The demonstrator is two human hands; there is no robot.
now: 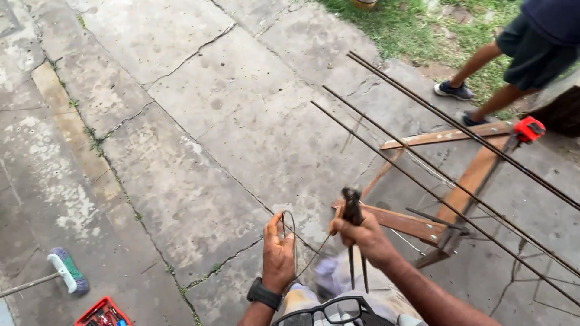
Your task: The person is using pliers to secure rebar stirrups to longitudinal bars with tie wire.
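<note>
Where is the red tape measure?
In the head view, the tape measure sits far right, on the top corner of the wooden frame, beside the long steel rods and near another person's feet.

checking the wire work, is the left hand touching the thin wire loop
Touching. The head view shows the left hand with fingers curled around the thin wire loop, which runs across the palm toward the pincers in the right hand.

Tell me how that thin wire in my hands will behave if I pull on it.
The wire loops around the left hand, so it's probably bendy and light. It may spring back and kink. The right hand grips pincers.
</note>
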